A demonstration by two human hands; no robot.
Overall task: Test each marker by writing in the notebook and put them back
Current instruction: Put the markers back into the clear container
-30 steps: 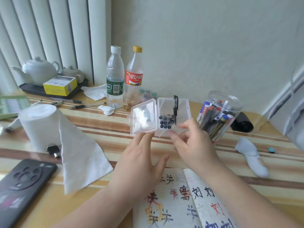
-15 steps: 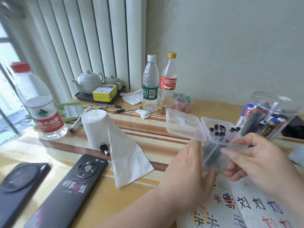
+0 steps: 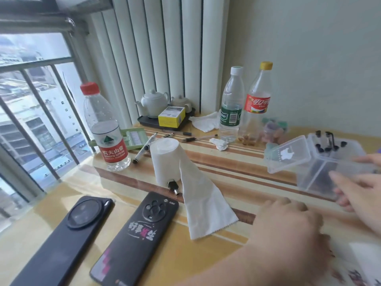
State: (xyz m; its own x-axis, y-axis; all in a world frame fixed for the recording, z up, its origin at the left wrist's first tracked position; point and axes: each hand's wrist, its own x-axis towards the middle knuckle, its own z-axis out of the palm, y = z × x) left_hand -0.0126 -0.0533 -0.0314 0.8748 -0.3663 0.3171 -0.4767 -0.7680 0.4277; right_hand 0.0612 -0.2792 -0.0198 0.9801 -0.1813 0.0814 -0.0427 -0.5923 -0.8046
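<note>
My right hand (image 3: 362, 199) pinches a clear plastic box (image 3: 321, 174) at the right edge of the view. The box tilts toward me with its hinged lid (image 3: 288, 155) open, and several black marker tops stand up inside. My left hand (image 3: 288, 223) hovers low over the table below the box, apart from it. Its knuckles face up, its fingers are loosely bent, and nothing shows in it. The notebook (image 3: 358, 269), with coloured writing, peeks in at the bottom right corner. A loose white marker (image 3: 144, 148) lies on the table near the back left.
A red-capped water bottle (image 3: 105, 129), a tissue roll (image 3: 167, 159) with a trailing sheet, and two dark phones (image 3: 61, 240) (image 3: 136, 238) fill the left. Two bottles (image 3: 231, 108) (image 3: 257, 104), a teapot tray (image 3: 156, 104), a yellow box (image 3: 171, 116) and pens line the back. The window is on the left.
The view has swung left, so the marker jar is out of sight. My left hand has let go of the box and dropped toward the table. My right hand still holds the open box.
</note>
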